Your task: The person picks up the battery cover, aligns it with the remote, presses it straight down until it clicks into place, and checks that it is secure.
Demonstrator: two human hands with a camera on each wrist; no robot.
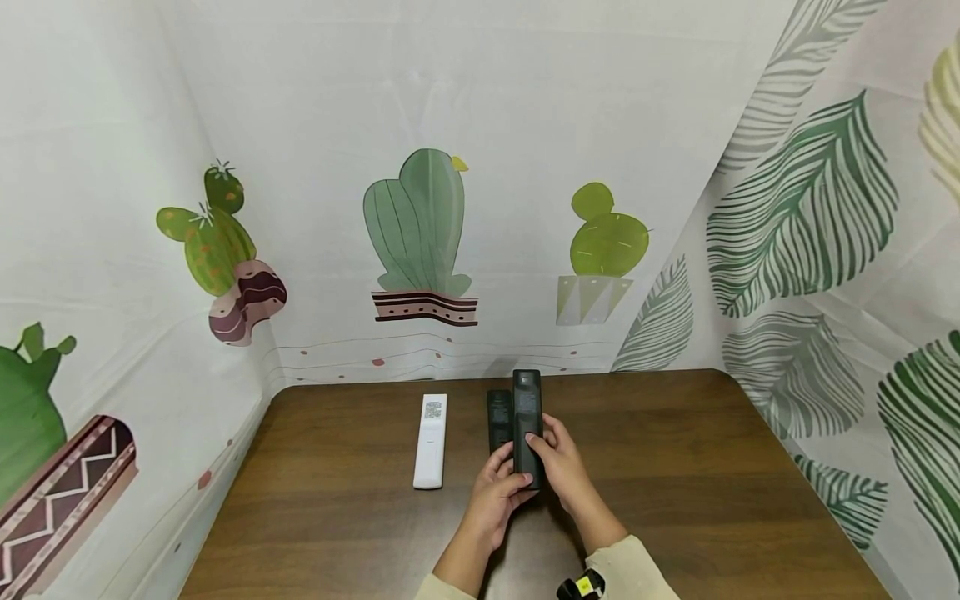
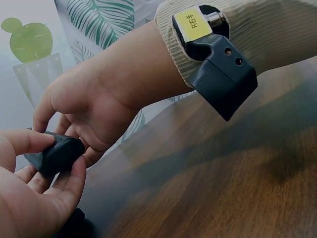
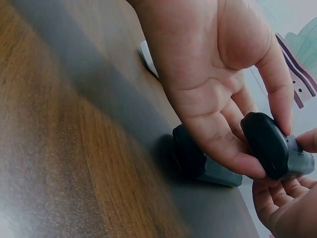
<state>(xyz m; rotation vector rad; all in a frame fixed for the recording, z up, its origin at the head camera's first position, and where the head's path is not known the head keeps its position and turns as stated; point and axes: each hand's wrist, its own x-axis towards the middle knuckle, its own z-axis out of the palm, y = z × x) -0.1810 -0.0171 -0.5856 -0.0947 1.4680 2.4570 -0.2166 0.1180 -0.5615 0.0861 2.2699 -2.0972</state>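
Observation:
A long black remote control point(image 1: 527, 408) is held raised off the table, between both hands. My left hand point(image 1: 492, 500) grips its near end, the thumb lying across the upper face. From the right side my right hand point(image 1: 564, 471) holds the same remote, thumb on top and fingers beneath. The left wrist view shows the near end of this remote point(image 2: 59, 153) pinched between the two hands. Just left of it, a second black remote point(image 1: 498, 414) lies on the table, partly hidden. A white remote point(image 1: 431, 446) with a printed label facing up lies farther left.
The brown wooden table point(image 1: 322, 500) has rounded back corners. White cloth point(image 1: 525, 100) printed with cacti and leaves hangs behind it and along both sides. A black wrist device with a yellow label point(image 2: 193, 24) sits on the right sleeve.

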